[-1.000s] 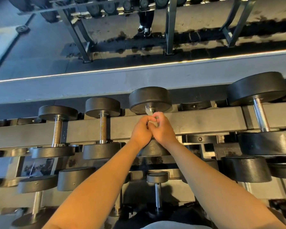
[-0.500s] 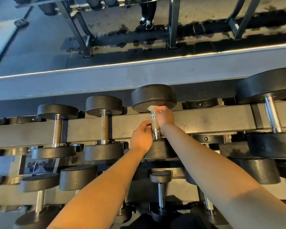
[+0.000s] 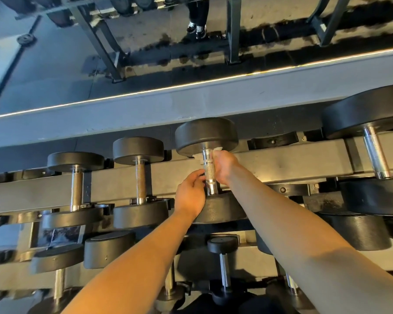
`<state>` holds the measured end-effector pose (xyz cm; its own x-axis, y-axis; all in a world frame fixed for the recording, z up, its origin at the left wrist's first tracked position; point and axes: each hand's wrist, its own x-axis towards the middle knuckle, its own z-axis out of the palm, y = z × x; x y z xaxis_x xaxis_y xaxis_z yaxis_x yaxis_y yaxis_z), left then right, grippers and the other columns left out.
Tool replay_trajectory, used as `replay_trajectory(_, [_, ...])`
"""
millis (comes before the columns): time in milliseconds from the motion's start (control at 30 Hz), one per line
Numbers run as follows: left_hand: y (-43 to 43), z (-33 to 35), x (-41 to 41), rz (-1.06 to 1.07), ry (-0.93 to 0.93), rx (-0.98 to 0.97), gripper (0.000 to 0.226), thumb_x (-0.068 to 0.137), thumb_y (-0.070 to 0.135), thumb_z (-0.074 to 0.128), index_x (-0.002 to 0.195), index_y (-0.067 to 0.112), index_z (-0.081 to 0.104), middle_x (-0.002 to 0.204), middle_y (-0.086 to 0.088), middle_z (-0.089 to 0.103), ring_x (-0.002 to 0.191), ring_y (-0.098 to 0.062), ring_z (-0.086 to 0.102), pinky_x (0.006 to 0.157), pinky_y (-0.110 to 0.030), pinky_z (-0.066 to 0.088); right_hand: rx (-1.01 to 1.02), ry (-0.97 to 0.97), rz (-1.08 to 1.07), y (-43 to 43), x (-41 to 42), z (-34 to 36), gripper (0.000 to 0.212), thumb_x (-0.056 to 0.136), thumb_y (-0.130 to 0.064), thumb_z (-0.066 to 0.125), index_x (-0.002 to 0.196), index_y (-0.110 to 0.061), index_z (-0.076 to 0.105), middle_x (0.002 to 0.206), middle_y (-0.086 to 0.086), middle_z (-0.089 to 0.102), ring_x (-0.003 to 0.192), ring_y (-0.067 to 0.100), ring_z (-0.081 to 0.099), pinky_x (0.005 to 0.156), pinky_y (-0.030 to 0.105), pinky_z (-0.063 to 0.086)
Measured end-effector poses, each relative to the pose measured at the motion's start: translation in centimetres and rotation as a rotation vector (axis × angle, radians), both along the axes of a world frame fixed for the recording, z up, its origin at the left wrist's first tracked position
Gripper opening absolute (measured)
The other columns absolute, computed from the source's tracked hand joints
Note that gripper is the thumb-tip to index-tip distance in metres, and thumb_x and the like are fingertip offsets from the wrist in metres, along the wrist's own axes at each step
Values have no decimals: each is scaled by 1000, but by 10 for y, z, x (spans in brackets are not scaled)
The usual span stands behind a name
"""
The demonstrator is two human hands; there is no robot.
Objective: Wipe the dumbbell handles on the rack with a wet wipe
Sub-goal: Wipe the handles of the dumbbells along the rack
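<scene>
Chrome handle (image 3: 208, 175) of the middle dumbbell (image 3: 206, 135) is sitting across the top rail of the rack (image 3: 281, 163), black heads hanging off front and back.

Head view:
- Right hand (image 3: 225, 165) is sitting against the right side of the handle near the far head, fingers curling round it with the wet wipe (image 3: 218, 148) under them. Only white bits of wipe are showing, above the hand and just left of the handle top.
- Left hand (image 3: 191, 196) is sitting at the lower left of the handle, next to the near head. Fingers are curling toward the bar, tips touching or nearly touching it; can't tell if they are actually clamping.
- Knurled mid-section and smooth lower collar of the handle are showing between the two hands.
- Two smaller dumbbells (image 3: 138, 173) are sitting to the left on the same rail, a bigger one (image 3: 376, 152) to the right. An empty saddle is lying between the middle one and the bigger one.
- Lower tier is holding more dumbbells, a small one (image 3: 224, 264) lying directly below the hands.
- Mirror (image 3: 145, 53) behind the rack is reflecting the rack legs and a person's shoes.
</scene>
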<state>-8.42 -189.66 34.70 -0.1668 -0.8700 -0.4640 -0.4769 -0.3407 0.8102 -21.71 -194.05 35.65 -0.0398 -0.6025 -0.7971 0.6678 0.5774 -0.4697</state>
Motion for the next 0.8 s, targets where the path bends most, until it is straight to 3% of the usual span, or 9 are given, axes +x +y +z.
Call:
replay_trajectory(67, [-1,-1,1,-3,-9,-2,32,105,23,40,118,43,62,107,16,73,101,-3,68,98,-34,53,-11,-24,43,3,-3,-1,36,105,-26,32,114,-3,58,91,10,53,91,30,53,117,55,32])
replay_trajectory(167, [-1,-2,2,-15,-32,-5,33,105,25,39,124,39,62,107,15,73,101,-4,68,95,-33,53,-19,-41,144,18,-4,2,33,105,-26,30,106,-6,56,97,19,61,92,32,60,96,50,51])
replay_trajectory(200, [-1,-2,2,-17,-41,-8,34,105,25,39,127,38,62,108,15,72,102,-4,67,95,-33,53,-7,3,190,24,-3,2,34,104,-26,31,108,-6,58,101,20,65,94,31,64,91,48,52])
replay_trajectory(300, [1,1,1,-10,-60,-22,37,105,24,38,132,34,61,111,16,70,103,-3,65,94,-29,52,27,231,266,29,-3,-1,26,101,-25,39,108,-14,62,112,17,69,102,29,66,98,47,49])
replay_trajectory(433, [2,3,1,-17,-61,-29,35,105,21,38,124,39,61,107,21,68,99,-1,64,81,-21,48,-38,84,19,16,-6,-7,24,103,-23,40,109,-10,60,114,19,65,111,34,62,104,48,46])
replay_trajectory(500, [2,4,0,-19,-60,-32,36,106,22,37,125,43,59,105,20,68,98,-1,64,77,-19,45,-49,26,-35,7,-6,-12,28,106,-25,39,113,-9,60,126,21,62,122,35,57,105,47,44])
replay_trajectory(600, [0,0,1,-17,-53,-29,36,106,23,37,129,40,59,113,18,68,104,-2,63,83,-21,46,-23,7,6,9,-3,-14,32,108,-29,38,120,-7,58,123,19,62,117,30,59,98,42,45])
replay_trajectory(700, [1,-3,1,-17,-53,-35,37,105,23,38,131,38,61,118,17,68,109,-2,62,94,-25,47,0,50,127,19,-6,-20,32,105,-35,47,118,-9,61,120,18,64,117,32,61,104,44,46])
replay_trajectory(800, [2,0,1,-18,-34,-43,36,106,22,38,124,40,63,111,20,68,107,-1,62,91,-24,46,25,236,260,24,-5,-22,42,99,-37,59,131,-10,58,122,6,65,110,23,63,94,36,49])
